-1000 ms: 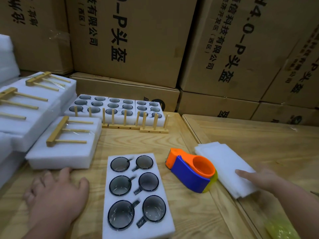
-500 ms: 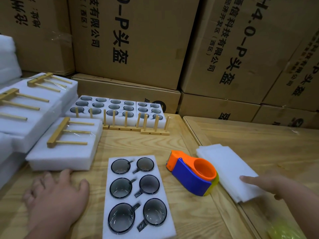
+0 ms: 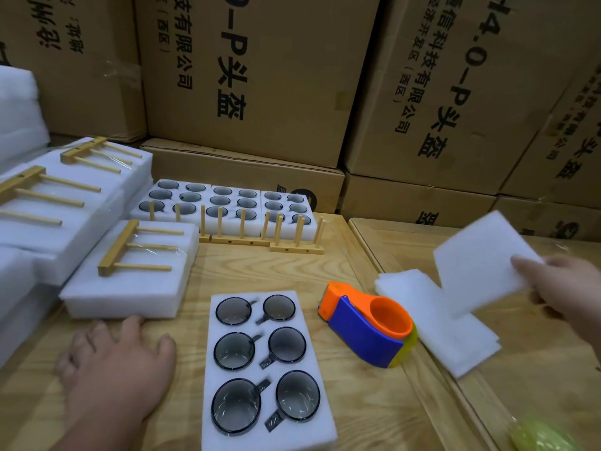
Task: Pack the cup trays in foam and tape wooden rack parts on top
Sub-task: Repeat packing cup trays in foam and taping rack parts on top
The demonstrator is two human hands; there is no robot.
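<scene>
The right hand (image 3: 566,294) pinches a single white foam sheet (image 3: 481,265) by its near edge, fingers on top and curled round it, and holds the sheet tilted in the air above the table (image 3: 325,275); the thumb is hidden under the foam. Just below and to the left of those fingers lies a stack of foam sheets (image 3: 435,323), flat on the wood, and touching the stack's left edge sits a tape dispenser (image 3: 367,327) with a blue body and orange core. Further left of the right fingers, between the two hands, a cup tray (image 3: 266,369) of white foam lies flat with six dark glass cups seated in its holes (two columns of three, handles in slots). The left hand (image 3: 113,369) rests palm down on the table just beside the tray's left edge, fingers spread and relaxed, holding nothing; its fingertips touch or nearly touch the near edge of a packed foam block (image 3: 130,281) with a wooden rack part (image 3: 130,249) taped on top. Beyond those fingertips more packed blocks are stacked, and further back stand wooden peg racks (image 3: 260,232) upright in front of a row of filled cup trays (image 3: 224,203). Cardboard boxes (image 3: 260,76) wall the background
</scene>
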